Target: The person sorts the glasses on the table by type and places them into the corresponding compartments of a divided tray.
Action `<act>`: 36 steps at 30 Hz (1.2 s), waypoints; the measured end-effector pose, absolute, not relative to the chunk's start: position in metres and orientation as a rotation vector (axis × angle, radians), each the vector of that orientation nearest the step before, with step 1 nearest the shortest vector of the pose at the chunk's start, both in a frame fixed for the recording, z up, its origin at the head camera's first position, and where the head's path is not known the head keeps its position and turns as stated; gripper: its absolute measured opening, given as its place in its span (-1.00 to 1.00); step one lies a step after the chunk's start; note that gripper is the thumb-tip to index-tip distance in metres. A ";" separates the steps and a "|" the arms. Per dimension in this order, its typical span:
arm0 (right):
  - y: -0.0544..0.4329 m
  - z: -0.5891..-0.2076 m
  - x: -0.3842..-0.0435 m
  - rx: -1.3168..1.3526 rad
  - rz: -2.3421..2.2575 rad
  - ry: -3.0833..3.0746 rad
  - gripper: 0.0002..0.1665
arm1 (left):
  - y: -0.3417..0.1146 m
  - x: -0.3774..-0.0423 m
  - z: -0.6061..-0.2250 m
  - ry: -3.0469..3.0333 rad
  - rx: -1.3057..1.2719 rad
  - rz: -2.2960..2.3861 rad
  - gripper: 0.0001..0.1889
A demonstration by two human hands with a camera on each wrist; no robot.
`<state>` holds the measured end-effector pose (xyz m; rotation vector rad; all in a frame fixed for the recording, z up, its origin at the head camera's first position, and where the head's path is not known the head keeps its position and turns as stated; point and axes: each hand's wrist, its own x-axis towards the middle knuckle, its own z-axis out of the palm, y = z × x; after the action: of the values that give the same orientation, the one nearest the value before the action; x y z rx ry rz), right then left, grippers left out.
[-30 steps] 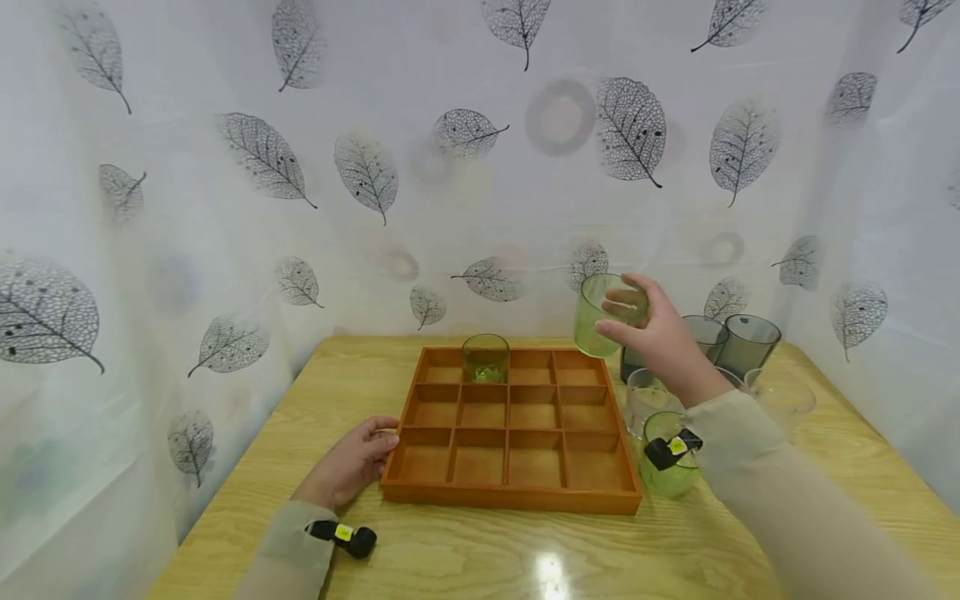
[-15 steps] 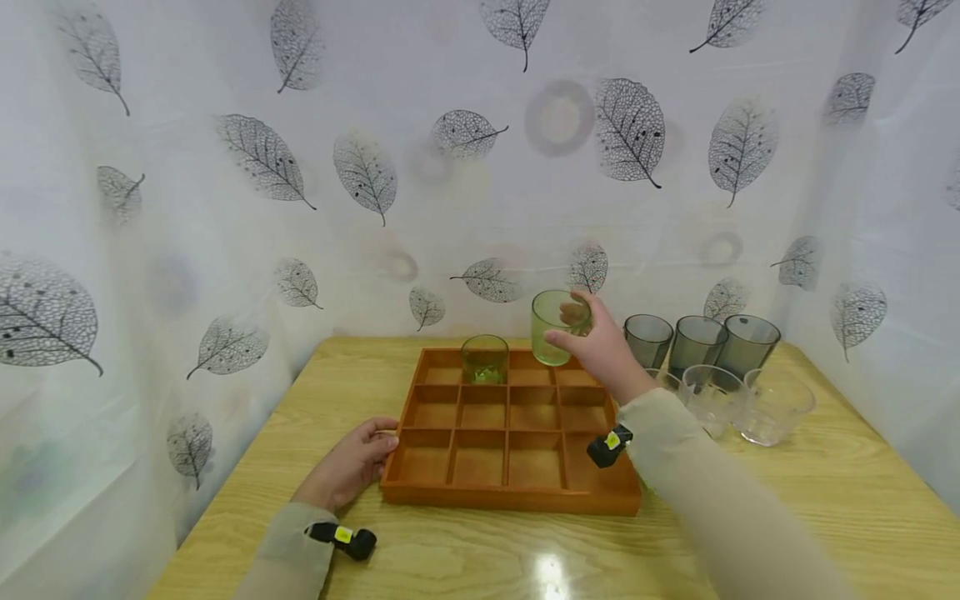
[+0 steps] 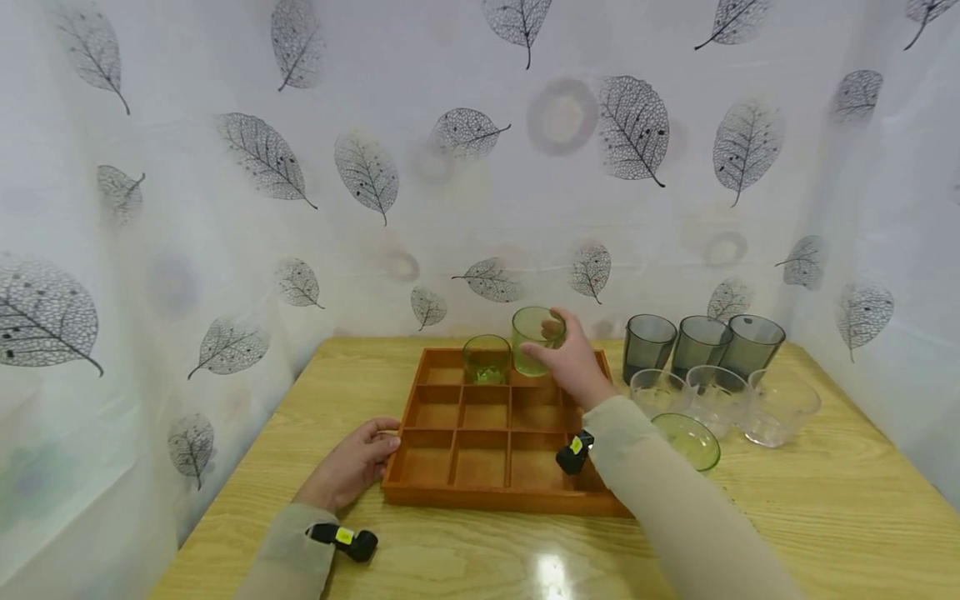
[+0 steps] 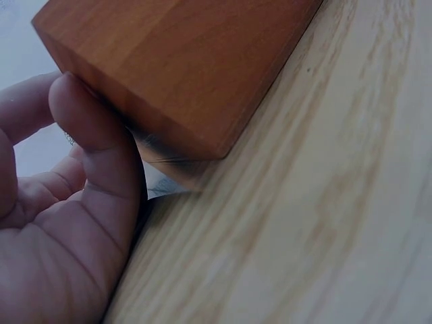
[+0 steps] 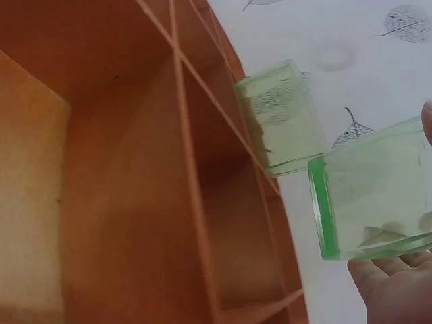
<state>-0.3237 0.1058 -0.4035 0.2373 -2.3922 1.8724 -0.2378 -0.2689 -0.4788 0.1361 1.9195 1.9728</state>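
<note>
In the head view my right hand (image 3: 572,358) grips a green glass tumbler (image 3: 529,354) near its rim. It is held upright over the back row of a divided wooden tray (image 3: 510,500), just right of another green tumbler (image 3: 486,362). That second tumbler stands in a back-row compartment. The right wrist view shows the held tumbler (image 5: 378,189) with its thick green base over the tray's far side and fingers around it. My left hand (image 3: 358,467) rests at the tray's left wall, holding nothing. In the left wrist view its thumb (image 4: 88,115) touches the tray's side (image 4: 169,81).
Right of the tray stand several glasses: grey tumblers (image 3: 649,342) at the back and clear glass cups (image 3: 780,408) before them. One more green glass (image 3: 690,442) is partly hidden by my right sleeve (image 3: 675,500). A leaf-print curtain (image 3: 480,208) hangs behind the table (image 3: 450,558).
My right hand has carried the green tumbler leftward and lower, from the tray's back right corner to beside the other green tumbler. The left hand has stayed at the tray's side.
</note>
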 end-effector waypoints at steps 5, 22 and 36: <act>0.103 -0.412 -0.325 0.161 1.839 -2.434 0.19 | -0.269 -0.238 -0.479 1.927 0.135 1.965 -0.52; 0.102 -0.439 -0.331 0.108 1.714 -2.551 0.20 | -0.268 -0.237 -0.477 1.940 0.101 1.960 -0.50; 0.105 -0.440 -0.330 0.192 1.516 -2.688 0.21 | -0.266 -0.236 -0.475 1.943 0.083 1.968 -0.51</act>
<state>-0.3304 0.1054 -0.4401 0.1917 -2.6885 1.5162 -0.2358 -0.2665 -0.4753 0.0830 1.9433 1.9676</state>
